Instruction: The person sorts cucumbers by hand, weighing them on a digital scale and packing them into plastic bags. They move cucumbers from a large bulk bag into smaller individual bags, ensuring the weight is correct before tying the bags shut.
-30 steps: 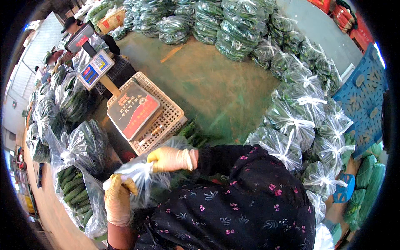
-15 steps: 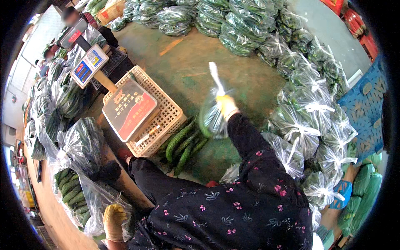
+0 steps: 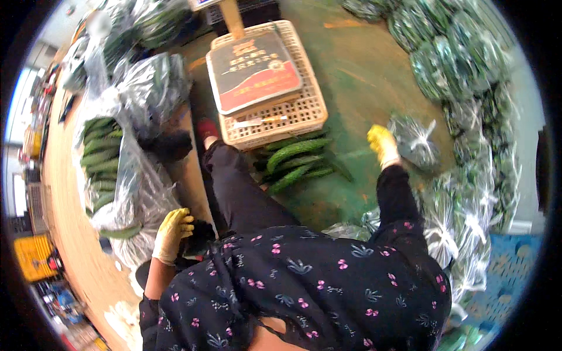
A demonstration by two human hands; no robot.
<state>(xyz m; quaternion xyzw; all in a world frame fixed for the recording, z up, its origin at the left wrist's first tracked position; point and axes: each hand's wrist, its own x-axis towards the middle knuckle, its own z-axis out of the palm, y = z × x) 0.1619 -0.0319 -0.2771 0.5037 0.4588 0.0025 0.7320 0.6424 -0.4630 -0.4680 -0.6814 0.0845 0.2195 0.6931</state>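
Observation:
My right hand (image 3: 383, 145), in a yellow-palmed glove, is beside a tied clear plastic bag of green vegetables (image 3: 417, 143) on the floor. Its fingers are loosely bent and hold nothing that I can see. My left hand (image 3: 173, 234), gloved too, hovers near my lap by an open clear plastic bag (image 3: 137, 193), fingers loosely curled and apart, with nothing visible in them. Inside that bag lie stacked cucumbers (image 3: 102, 155). Several loose cucumbers (image 3: 298, 158) lie on the green floor in front of me, between the crate and my knee.
Ahead, a platform scale (image 3: 252, 73) rests on an upturned cream crate (image 3: 319, 108), with a knife (image 3: 260, 121) on the crate's near edge. Filled, tied bags (image 3: 456, 64) line the right side. Another tied bag (image 3: 152, 88) stands at left. A blue plastic panel (image 3: 518, 269) is at the lower right.
The tied bag that my right hand held up by its neck is now on the floor at right, let go. My view has turned, and my left hand has risen slightly.

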